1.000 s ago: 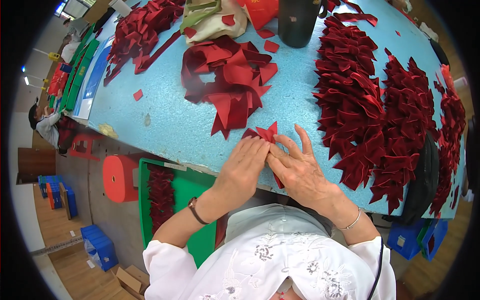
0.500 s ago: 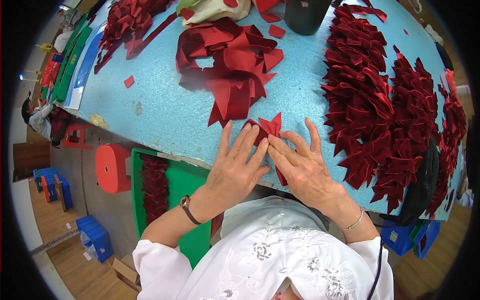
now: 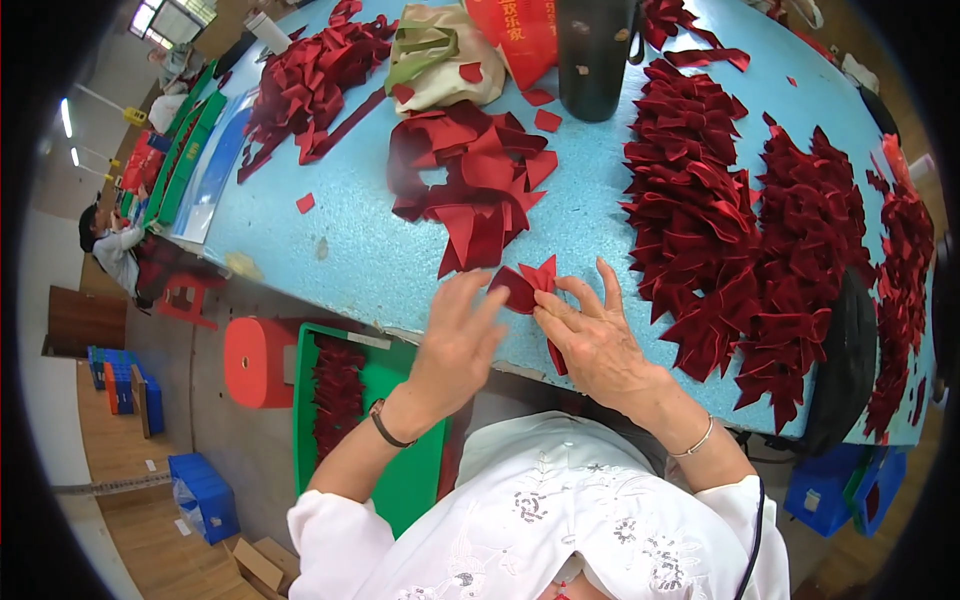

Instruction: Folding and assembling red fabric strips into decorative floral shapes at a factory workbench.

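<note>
My right hand (image 3: 597, 330) pinches a dark red velvet ribbon bow (image 3: 520, 290) between thumb and index finger near the table's front edge. Its other fingers are raised and spread. Two pointed ends stick up above the pinch, a loop lies to the left, and a strip hangs down below. My left hand (image 3: 458, 330), blurred by motion, is just left of the bow with its fingers stretched out and nothing visible in them. Beyond my hands lies a loose heap of cut red ribbon (image 3: 470, 165). Long piles of finished-looking red bows (image 3: 690, 220) cover the table's right side.
The blue table (image 3: 300, 260) also bears a black tumbler (image 3: 590, 60), a cream cloth bag (image 3: 455, 60) and another ribbon heap (image 3: 320, 75). Below its front edge are a green crate (image 3: 385, 500) holding bows and a red stool (image 3: 258, 360). A person (image 3: 118, 245) sits far left.
My left hand has come off the bow and moved slightly left and down. My right hand keeps its pinch on the bow. The whole view has shifted a little.
</note>
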`<state>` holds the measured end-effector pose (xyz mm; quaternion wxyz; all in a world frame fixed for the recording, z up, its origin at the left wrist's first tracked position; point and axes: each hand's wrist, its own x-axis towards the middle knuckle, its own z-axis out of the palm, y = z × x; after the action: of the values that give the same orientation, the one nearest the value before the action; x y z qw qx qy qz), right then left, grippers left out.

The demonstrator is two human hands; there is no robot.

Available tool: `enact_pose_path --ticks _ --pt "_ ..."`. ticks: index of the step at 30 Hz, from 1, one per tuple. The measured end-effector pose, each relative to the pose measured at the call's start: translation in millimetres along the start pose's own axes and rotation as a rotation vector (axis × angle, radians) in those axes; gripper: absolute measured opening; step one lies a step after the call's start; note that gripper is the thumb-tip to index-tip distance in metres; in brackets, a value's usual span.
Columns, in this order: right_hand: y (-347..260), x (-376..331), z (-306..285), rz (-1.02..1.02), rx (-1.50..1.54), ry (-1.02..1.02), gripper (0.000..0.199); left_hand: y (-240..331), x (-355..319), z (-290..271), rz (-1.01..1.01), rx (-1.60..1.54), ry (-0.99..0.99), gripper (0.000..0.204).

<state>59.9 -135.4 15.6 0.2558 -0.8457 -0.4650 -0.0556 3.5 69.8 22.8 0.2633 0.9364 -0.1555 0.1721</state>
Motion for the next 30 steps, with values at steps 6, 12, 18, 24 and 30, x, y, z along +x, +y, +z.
enact_pose_path --ticks 6,12,18,24,30 --pt "7.2 1.5 3.1 0.014 -0.015 0.010 0.042 -5.8 33.6 10.4 -0.100 -0.235 0.089 0.024" --pt "1.7 7.5 0.1 0.030 0.048 -0.006 0.040 -25.0 39.7 32.7 0.045 -0.191 -0.127 0.008" --pt "-3.0 2.8 1.3 0.039 -0.024 0.070 0.036 -16.8 35.1 39.4 0.084 -0.100 -0.110 0.015" --pt "-5.3 -1.9 1.1 0.011 -0.051 0.076 0.031 -14.0 27.4 45.1 0.063 0.130 -0.100 0.016" --pt "-4.1 -3.9 -1.3 -0.006 -0.048 0.089 0.031 -8.7 32.1 41.8 0.032 0.216 -0.144 0.025"
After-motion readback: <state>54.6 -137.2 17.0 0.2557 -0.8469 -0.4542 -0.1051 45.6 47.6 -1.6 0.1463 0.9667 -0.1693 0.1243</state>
